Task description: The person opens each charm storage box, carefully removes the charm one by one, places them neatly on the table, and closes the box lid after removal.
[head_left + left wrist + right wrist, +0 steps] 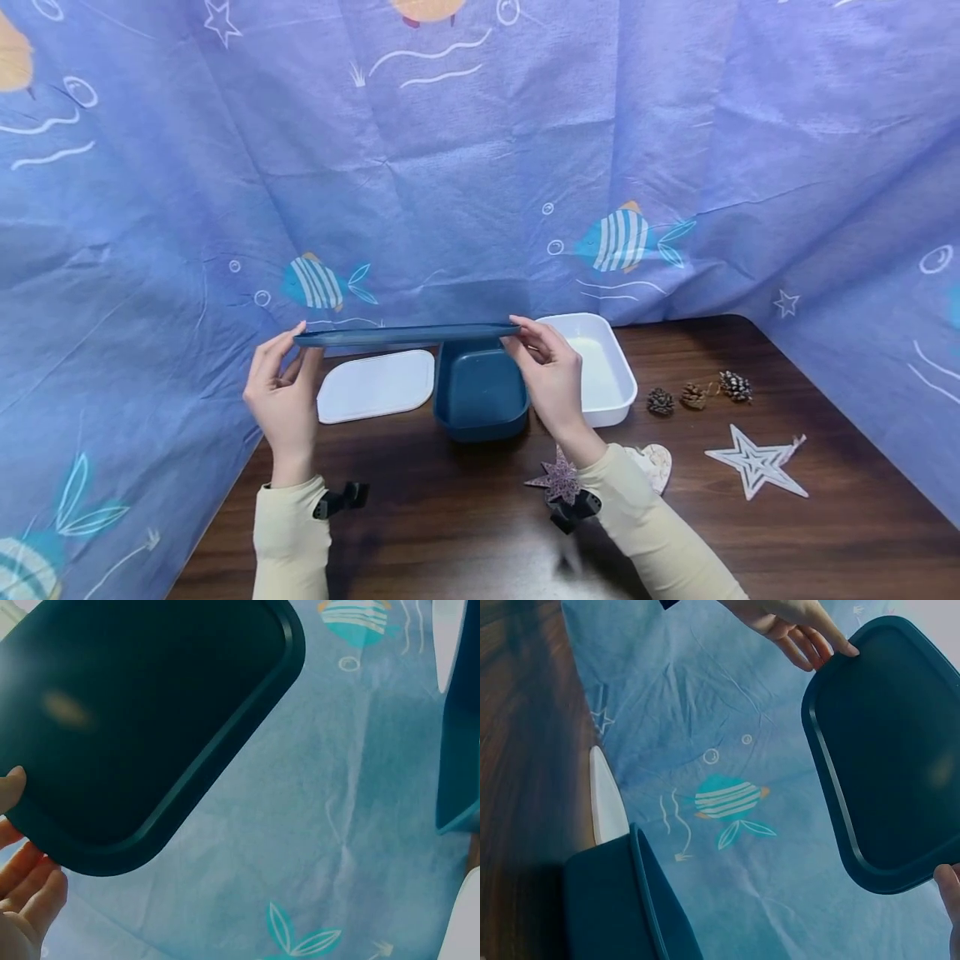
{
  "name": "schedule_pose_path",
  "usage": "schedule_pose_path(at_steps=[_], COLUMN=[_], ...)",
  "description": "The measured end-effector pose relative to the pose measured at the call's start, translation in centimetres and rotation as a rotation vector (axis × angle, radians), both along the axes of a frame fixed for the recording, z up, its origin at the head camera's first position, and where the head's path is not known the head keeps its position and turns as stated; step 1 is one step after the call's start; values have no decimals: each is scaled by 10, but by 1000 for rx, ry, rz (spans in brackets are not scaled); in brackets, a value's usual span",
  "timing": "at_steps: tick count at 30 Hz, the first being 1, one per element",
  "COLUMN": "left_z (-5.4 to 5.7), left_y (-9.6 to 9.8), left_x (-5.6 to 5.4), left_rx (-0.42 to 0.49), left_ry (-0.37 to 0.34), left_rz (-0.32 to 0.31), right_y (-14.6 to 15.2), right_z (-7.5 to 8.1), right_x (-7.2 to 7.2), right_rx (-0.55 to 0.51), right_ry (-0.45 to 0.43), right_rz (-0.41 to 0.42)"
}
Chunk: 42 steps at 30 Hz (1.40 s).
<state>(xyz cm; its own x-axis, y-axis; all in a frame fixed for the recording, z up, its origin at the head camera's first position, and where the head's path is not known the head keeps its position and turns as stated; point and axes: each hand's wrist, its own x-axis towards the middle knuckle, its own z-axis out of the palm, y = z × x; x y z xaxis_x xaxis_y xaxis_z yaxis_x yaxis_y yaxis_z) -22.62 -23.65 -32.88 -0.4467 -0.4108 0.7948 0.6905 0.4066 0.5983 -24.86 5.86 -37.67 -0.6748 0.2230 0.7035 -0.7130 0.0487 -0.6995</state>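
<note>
A dark blue lid (405,335) is held up nearly edge-on in the head view, above the table. My left hand (285,392) pinches its left end, and my right hand (551,375) pinches the right end. In both wrist views the lid's (165,720) rounded rim and flat face show, with thumb and fingers on its edge. Below and behind it a dark blue container (483,396) stands with its top uncovered. To the container's left lies a flat white lid (375,385). A white container (603,371), also uncovered, stands to its right, partly behind my right hand.
On the right of the brown table (420,533) lie several small pine cones (693,396) and a white star ornament (757,462). A glittery purple star (558,479) and a pale ornament (656,467) lie near my right forearm. A blue fish-print curtain (465,167) hangs behind.
</note>
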Motion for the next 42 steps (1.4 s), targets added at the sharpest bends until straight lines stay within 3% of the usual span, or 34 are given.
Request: schedule_pose_path(at_steps=[3,15,26,32,36,42], left_z=[0,9,-6,0,6,6], left_y=[7,19,4,11,19,25], left_x=[2,15,-5,1,8,7], left_rx=[12,30,61,85,84,138], left_ry=[6,36,4,-6,2,9], left_rz=[17,-13,70,53,38,-51], right_y=[3,6,4,4,4,3], right_z=[1,3,22,19,17,-4], right_x=[0,-3,16,12,9,-8], right_rx=[-4,16,61,47,33,-4], right_ry=[-8,-29,-60,-74,-138,-297], right_rz=[-19,-32,19,47,60,80])
